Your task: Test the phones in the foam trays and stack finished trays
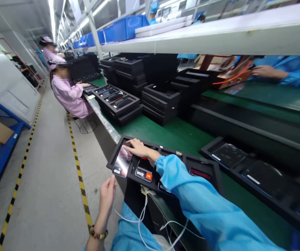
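A black foam tray [217, 170] lies at the green bench's front edge with several glossy dark devices in its slots. My right hand [139, 149] reaches across from the right in a blue sleeve, its fingers spread on the upper end of the leftmost device [122, 162]. That device's lower end juts over the tray's near rim. Just below its lower corner is my left hand [108, 191], fingers drawn together in a pinch; whatever lies between them is too small to make out. Beside it, another device [143, 169] bears an orange label.
Another device tray [207, 150] lies to the right. Stacked black trays [160, 104] and a loaded tray [117, 101] stand farther back. White cables [140, 223] hang below the bench edge. A person in pink [70, 94] sits at the far left; another person's hand [268, 72] is across the bench.
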Demonstrator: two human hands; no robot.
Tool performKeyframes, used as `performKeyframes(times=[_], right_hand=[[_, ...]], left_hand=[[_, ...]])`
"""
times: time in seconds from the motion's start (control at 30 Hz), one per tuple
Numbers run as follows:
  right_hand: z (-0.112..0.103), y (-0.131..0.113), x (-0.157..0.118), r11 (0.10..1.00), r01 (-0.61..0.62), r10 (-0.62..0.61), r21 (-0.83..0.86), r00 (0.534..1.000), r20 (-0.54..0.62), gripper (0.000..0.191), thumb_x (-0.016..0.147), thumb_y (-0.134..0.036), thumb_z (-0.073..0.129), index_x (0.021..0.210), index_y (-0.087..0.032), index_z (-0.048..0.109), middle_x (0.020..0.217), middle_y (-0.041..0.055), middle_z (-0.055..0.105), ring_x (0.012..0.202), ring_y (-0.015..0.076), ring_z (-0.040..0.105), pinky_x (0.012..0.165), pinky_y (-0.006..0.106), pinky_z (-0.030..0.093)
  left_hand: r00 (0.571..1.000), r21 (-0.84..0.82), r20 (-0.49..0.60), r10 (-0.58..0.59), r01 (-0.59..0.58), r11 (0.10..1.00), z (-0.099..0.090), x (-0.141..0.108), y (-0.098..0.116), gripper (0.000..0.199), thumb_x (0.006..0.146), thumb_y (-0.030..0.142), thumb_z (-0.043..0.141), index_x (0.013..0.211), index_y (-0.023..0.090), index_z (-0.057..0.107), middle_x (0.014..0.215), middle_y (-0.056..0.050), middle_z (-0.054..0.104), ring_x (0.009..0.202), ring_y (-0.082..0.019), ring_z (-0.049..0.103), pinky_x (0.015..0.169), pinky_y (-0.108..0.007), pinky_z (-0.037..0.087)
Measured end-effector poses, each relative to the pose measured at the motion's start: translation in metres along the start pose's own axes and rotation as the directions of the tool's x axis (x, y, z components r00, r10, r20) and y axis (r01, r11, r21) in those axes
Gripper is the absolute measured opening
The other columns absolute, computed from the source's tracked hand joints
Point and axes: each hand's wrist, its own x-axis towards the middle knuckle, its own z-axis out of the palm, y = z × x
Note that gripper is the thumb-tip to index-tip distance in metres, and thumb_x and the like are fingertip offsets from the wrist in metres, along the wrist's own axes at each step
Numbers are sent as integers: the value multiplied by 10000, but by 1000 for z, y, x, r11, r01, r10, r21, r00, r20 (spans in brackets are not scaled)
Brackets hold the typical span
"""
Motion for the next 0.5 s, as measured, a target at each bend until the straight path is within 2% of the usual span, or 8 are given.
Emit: performKeyframes(times=[0.1,0.17,0.23,0.27,0.3,0.37,0.43,0.5], right_hand=[[-37,18,-44,1000,4,-1,18,982,-187,462,1083,-573,591,1380,-232,685,1400,146,656,1363,312,592,1206,477,432],[-68,44,-94,999,-37,41,19,943,-329,458,1076,-563,594,1382,-232,675,1422,139,639,1392,290,571,1252,441,397],[-91,76,-158,984,-170,171,44,862,-477,491,1091,-586,519,1365,-210,676,1419,165,644,1407,313,565,1273,474,376],[-96,91,-191,945,-303,316,122,756,-574,483,1069,-607,527,1309,-226,702,1385,156,676,1388,319,587,1263,475,393],[-97,104,-223,895,-409,426,176,673,-604,492,1064,-603,506,1259,-203,716,1349,188,696,1366,356,606,1241,524,411],[-84,121,-275,795,-541,586,274,573,-572,501,1062,-580,460,1071,-172,749,1115,229,764,1172,408,707,1101,585,514],[-62,128,-303,714,-594,694,370,529,-489,441,1048,-549,489,958,-201,746,1007,195,798,1016,373,760,980,521,583],[-42,131,-309,660,-595,751,459,510,-419,368,1040,-503,526,943,-220,741,1029,157,819,1020,332,772,967,453,588]], left_hand=[[994,-35,-103,24,-28,999,-20,18,16,882,488,997,769,810,181,676,522,143,248,422,-58,197,432,-218,146],[990,-55,-136,34,-41,998,-31,34,28,967,536,962,774,1042,139,730,607,109,416,433,-41,206,434,-207,157],[993,-84,-119,-10,0,996,-36,50,37,926,700,861,766,1263,128,712,799,14,628,435,-24,217,429,-203,156],[996,-92,-75,-45,38,995,-35,58,41,870,788,803,740,1344,136,693,863,-17,667,431,-23,220,424,-203,149],[997,-90,-22,-75,73,993,-32,64,44,824,847,761,711,1391,143,681,855,-17,663,426,-27,218,419,-202,140],[990,-60,87,-110,115,992,-21,72,49,832,849,762,701,1396,136,685,682,60,524,412,-41,205,412,-191,127],[984,-17,138,-111,114,993,-5,75,55,941,691,819,787,1315,120,709,576,133,325,402,-50,200,402,-177,138],[985,13,142,-95,94,996,11,72,63,1011,478,826,871,1192,126,722,543,161,254,396,-49,204,386,-173,164]])
